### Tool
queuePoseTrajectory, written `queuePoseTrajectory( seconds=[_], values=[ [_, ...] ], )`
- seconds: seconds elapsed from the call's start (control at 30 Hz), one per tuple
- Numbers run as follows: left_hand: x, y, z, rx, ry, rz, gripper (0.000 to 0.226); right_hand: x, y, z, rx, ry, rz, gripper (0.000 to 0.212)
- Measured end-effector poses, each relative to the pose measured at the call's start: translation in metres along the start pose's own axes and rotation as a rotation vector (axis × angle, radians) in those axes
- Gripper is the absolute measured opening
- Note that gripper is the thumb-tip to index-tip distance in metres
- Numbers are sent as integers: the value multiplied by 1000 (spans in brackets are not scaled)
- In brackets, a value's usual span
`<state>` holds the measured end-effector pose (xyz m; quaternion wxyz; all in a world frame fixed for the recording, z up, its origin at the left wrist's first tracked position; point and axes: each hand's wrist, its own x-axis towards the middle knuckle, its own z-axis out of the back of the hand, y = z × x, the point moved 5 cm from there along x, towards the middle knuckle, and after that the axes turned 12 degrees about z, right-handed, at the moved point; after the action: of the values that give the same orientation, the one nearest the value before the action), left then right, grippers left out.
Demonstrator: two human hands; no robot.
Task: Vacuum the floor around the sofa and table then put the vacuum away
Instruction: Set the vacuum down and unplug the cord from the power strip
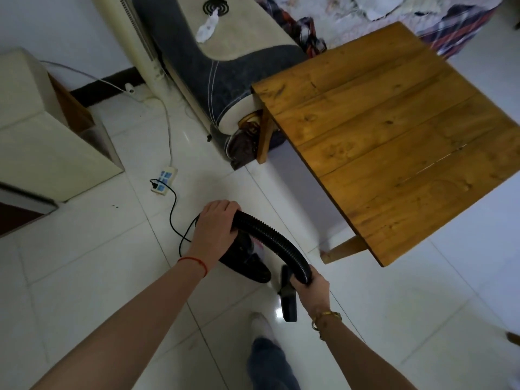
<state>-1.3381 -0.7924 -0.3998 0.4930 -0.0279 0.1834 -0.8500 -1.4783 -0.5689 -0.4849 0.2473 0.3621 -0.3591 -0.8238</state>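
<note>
Legs [267,358] in blue trousers and a pale sock are showing at the bottom of the view, standing on the white tiled floor [92,282]. We are observing the right hand [311,285] wrapping closed around the lower end of the black ribbed hose [274,237], just above the dark nozzle [288,299], which is pointing down at the tiles. The left hand [215,229] is curling shut over the hose's upper end, covering the top of the black vacuum body [247,263]; we cannot tell whether that body is resting on the floor or hanging clear of it. A thin black cord [173,209] is running from beside the vacuum to the white power strip [164,178] lying on the tiles. The wooden worktop [394,130] is standing just right of the hose. Beyond it, the grey and cream sofa [225,52] is carrying a crumpled white cloth [208,26]. A cream cabinet [42,130] is sitting far left.
</note>
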Motion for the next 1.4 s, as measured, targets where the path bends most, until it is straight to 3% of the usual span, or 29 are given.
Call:
queuePoseTrajectory(
  seconds=[0.27,0.43,0.63,0.83,1.03,1.4],
  values=[
    [39,9,-3,-44,32,-51,38,19,18,-5,6,-31,-40,20],
    [62,41,-19,-93,90,74,53,20,14,-7,40,-111,-114,15],
    [58,92,-58,-203,369,201,50,16,2,-11,55,-250,-180,25],
    [37,116,-106,-293,590,274,46,10,-2,-14,78,-420,-167,22],
    [-1,134,-172,-428,758,334,30,18,-15,-16,85,-533,-142,46],
    [-37,115,-221,-568,576,67,34,26,-60,-95,152,-365,125,91]
  ],
)
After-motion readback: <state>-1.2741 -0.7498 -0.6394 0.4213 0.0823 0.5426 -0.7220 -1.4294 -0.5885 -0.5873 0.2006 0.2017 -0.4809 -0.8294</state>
